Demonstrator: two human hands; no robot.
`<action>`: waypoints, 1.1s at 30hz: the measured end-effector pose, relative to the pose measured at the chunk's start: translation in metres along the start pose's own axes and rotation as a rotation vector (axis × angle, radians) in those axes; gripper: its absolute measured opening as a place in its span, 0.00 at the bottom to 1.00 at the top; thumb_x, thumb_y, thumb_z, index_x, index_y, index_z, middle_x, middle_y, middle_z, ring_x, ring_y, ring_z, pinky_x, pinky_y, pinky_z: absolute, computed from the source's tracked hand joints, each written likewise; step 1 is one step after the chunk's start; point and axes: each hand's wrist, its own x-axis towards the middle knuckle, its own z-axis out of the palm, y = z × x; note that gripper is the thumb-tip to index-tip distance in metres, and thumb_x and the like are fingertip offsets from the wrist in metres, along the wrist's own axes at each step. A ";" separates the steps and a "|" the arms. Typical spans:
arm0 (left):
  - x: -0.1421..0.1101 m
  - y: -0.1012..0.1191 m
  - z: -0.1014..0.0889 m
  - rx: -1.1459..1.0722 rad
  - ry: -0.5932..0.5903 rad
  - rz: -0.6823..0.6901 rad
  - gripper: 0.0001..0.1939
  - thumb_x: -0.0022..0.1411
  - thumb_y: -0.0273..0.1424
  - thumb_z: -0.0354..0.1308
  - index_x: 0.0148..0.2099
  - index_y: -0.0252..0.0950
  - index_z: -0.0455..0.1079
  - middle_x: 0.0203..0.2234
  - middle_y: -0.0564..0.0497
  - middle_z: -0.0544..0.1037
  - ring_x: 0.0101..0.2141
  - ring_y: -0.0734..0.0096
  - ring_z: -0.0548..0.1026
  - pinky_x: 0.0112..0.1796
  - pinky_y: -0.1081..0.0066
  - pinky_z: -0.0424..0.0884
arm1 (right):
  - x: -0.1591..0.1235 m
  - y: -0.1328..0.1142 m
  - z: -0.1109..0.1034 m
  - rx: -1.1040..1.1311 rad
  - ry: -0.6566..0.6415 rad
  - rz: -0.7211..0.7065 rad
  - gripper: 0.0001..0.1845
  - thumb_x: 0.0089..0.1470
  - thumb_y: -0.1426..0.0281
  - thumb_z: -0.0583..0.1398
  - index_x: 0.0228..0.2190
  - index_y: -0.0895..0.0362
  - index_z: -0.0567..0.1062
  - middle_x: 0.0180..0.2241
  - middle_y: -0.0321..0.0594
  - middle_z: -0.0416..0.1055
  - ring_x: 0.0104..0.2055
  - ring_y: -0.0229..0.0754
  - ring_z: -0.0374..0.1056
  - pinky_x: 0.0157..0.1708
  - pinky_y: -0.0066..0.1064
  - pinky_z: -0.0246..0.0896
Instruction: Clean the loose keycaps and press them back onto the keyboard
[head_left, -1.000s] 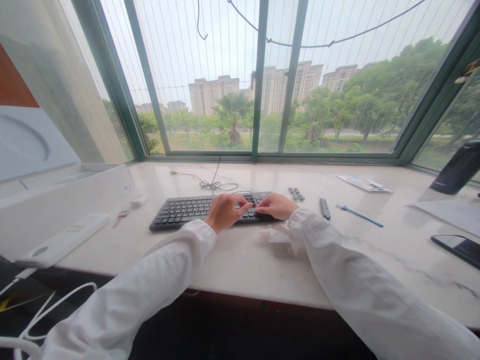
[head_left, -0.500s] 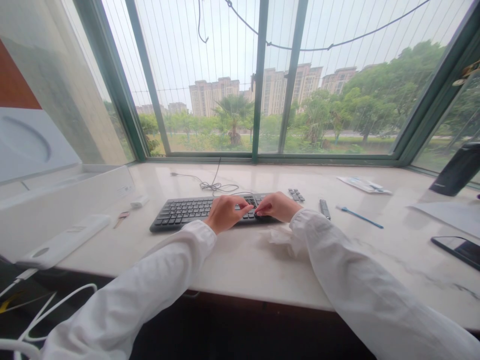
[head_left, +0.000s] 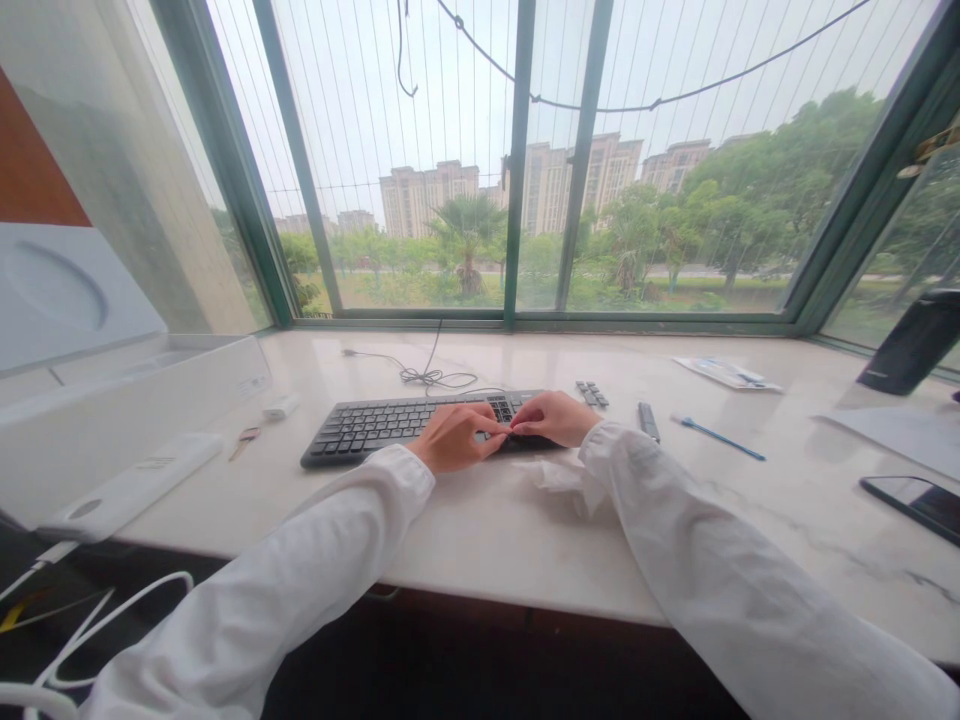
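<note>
A black keyboard (head_left: pixel 375 424) lies on the pale marble sill (head_left: pixel 480 520) in front of the window. Both hands hover over its right end. My left hand (head_left: pixel 450 438) is curled, thumb and forefinger pinched together. My right hand (head_left: pixel 553 418) is also curled, its fingertips meeting those of the left at about the keyboard's near edge. Whatever the fingertips pinch is too small to make out. A crumpled white tissue (head_left: pixel 559 472) lies just under my right wrist. Several loose dark keycaps (head_left: pixel 592 392) sit beyond the right hand.
A dark slim tool (head_left: pixel 648 420) and a blue stick (head_left: pixel 718 436) lie to the right, with a packet (head_left: pixel 726 372) behind them. A phone (head_left: pixel 913 500) and a black cylinder (head_left: pixel 913 342) are at far right. An open white box (head_left: pixel 127 410), a white bar (head_left: pixel 131 484) and a small white block (head_left: pixel 281 406) are on the left.
Both hands drew slightly toward me, from the key rows to the keyboard's near edge, and their fingertips came together in a pinch. The camera tilted up a little.
</note>
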 end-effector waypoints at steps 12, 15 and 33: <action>0.000 0.003 -0.002 0.060 -0.013 0.003 0.12 0.62 0.36 0.54 0.42 0.49 0.79 0.34 0.54 0.78 0.27 0.76 0.72 0.26 0.73 0.59 | 0.001 0.000 0.001 0.021 0.015 0.010 0.13 0.46 0.65 0.63 0.34 0.56 0.83 0.28 0.38 0.79 0.31 0.40 0.71 0.32 0.26 0.62; -0.001 0.004 -0.002 0.086 -0.007 0.011 0.11 0.62 0.36 0.55 0.41 0.50 0.79 0.36 0.56 0.79 0.27 0.77 0.73 0.26 0.74 0.60 | 0.001 0.002 0.000 0.028 -0.016 0.044 0.16 0.47 0.63 0.63 0.37 0.56 0.83 0.30 0.38 0.79 0.33 0.40 0.70 0.32 0.26 0.61; -0.001 0.004 0.002 0.105 -0.051 -0.001 0.14 0.63 0.36 0.52 0.43 0.47 0.78 0.42 0.58 0.81 0.43 0.69 0.78 0.39 0.74 0.71 | 0.004 -0.001 0.006 -0.117 0.050 0.120 0.15 0.50 0.60 0.60 0.32 0.56 0.83 0.28 0.38 0.78 0.31 0.39 0.70 0.29 0.26 0.58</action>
